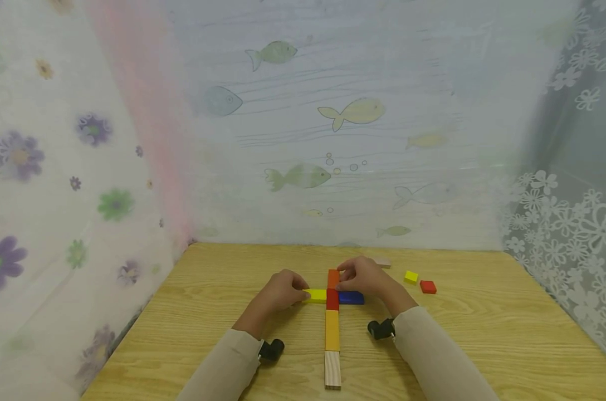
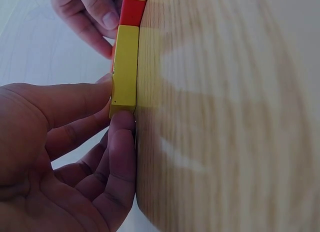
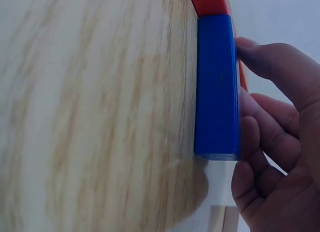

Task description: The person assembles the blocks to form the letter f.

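On the table, a cross of painted wooden blocks lies flat. Its centre is a red block (image 1: 332,299), with an orange block (image 1: 333,278) beyond it and a blue block (image 1: 351,298) on its right. A yellow block (image 2: 126,67) forms the left arm, and my left hand (image 1: 284,291) pinches its outer end between thumb and fingers. Toward me run an orange-yellow block (image 1: 332,331) and a plain wood block (image 1: 332,370). My right hand (image 1: 364,277) holds the orange block at its right side, thumb near the red block; its exact finger contact is partly hidden.
A small yellow block (image 1: 410,277) and a small red block (image 1: 428,287) lie at the right. A plain wood piece (image 1: 382,262) sits behind my right hand. Patterned curtains (image 1: 293,128) hang around the wooden table (image 1: 458,345).
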Available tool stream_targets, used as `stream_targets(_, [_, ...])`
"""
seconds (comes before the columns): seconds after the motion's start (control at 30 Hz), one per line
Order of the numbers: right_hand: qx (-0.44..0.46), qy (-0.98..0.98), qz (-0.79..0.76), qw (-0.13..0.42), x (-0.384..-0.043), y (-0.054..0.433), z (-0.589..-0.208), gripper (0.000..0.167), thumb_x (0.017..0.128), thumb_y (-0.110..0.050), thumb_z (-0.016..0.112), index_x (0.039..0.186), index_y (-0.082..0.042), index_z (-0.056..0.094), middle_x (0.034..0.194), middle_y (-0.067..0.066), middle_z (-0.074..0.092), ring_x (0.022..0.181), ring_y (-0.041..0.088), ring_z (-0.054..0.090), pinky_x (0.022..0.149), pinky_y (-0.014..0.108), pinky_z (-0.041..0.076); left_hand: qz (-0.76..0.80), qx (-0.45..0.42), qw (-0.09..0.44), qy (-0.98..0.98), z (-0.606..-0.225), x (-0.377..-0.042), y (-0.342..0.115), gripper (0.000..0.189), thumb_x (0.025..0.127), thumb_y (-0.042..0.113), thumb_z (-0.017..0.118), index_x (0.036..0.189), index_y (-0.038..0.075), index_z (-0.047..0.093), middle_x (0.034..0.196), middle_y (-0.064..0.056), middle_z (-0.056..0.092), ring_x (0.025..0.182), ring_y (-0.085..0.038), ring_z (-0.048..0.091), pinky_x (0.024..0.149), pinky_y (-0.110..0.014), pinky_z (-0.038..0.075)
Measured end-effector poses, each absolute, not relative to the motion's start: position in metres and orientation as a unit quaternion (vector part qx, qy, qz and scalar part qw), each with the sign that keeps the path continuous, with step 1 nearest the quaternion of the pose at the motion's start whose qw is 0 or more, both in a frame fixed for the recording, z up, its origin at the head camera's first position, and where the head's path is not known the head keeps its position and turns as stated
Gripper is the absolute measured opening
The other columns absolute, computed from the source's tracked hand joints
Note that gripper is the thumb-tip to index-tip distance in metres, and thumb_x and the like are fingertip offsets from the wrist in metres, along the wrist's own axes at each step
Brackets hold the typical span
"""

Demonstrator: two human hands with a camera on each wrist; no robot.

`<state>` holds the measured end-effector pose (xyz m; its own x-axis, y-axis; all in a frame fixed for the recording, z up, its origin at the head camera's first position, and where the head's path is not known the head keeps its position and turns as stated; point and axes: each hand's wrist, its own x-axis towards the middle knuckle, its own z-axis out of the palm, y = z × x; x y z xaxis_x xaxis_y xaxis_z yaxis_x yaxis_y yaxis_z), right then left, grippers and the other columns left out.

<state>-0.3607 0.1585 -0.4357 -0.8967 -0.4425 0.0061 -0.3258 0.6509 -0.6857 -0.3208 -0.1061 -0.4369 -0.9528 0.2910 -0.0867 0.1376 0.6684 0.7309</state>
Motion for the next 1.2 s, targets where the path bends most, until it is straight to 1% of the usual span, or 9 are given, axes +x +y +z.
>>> stream_targets(0.27, [-0.220,0.903,-0.360,0.083,-0.361,0.158,-0.437,0.053,0.088,-0.026,0.084,0.134,-0.003,0.068,0.098,-0.003,0.076,0.085,0.010,0.069,0.088,0.040,0.060,0.392,0.117,0.100,0.907,-0.437,-0.321,-0.106,0.020,0.093,0.017,0.078,0.109,0.006,0.078,0.096,-0.004,0.072,0.075,-0.016,0.065,0.066,-0.031,0.058])
stream_targets(0.57, [-0.213,0.907,-0.353,0.080,-0.362,0.156,-0.441,0.050,0.090,-0.028,0.083,0.133,-0.008,0.069,0.097,-0.004,0.074,0.085,0.010,0.067,0.088,0.038,0.059,0.392,0.126,0.101,0.906,-0.438,-0.322,-0.107,0.022,0.093,0.016,0.078,0.112,0.004,0.077,0.098,-0.005,0.072,0.077,-0.015,0.066,0.067,-0.031,0.057])
stream_targets(0.73, [-0.206,0.908,-0.356,0.074,-0.361,0.156,-0.443,0.049,0.091,-0.029,0.081,0.134,-0.010,0.069,0.101,-0.004,0.074,0.087,0.010,0.067,0.087,0.037,0.059,0.391,0.128,0.100,0.906,-0.437,-0.322,-0.108,0.022,0.093,0.016,0.078,0.112,0.005,0.077,0.098,-0.005,0.072,0.077,-0.015,0.066,0.067,-0.032,0.057])
stream_targets(0.9, [-0.192,0.908,-0.366,0.064,-0.356,0.156,-0.444,0.047,0.092,-0.033,0.079,0.133,-0.012,0.069,0.110,0.000,0.073,0.096,0.014,0.068,0.090,0.041,0.059,0.389,0.127,0.101,0.907,-0.437,-0.321,-0.108,0.022,0.093,0.016,0.078,0.112,0.005,0.077,0.097,-0.004,0.072,0.077,-0.016,0.065,0.067,-0.032,0.057])
stream_targets(1.07, [-0.174,0.913,-0.365,0.052,-0.346,0.159,-0.443,0.037,0.095,-0.034,0.074,0.126,-0.013,0.072,0.115,0.001,0.074,0.105,0.019,0.069,0.095,0.046,0.057,0.389,0.124,0.103,0.907,-0.436,-0.322,-0.108,0.023,0.094,0.017,0.078,0.113,0.006,0.077,0.096,-0.004,0.071,0.076,-0.016,0.064,0.065,-0.031,0.057])
stream_targets(1.2, [-0.175,0.917,-0.355,0.038,-0.339,0.163,-0.440,0.027,0.098,-0.028,0.069,0.119,-0.011,0.074,0.114,0.002,0.074,0.106,0.021,0.069,0.097,0.047,0.056,0.389,0.123,0.101,0.907,-0.436,-0.322,-0.108,0.021,0.094,0.018,0.077,0.112,0.007,0.077,0.093,-0.003,0.069,0.075,-0.017,0.064,0.065,-0.031,0.057])
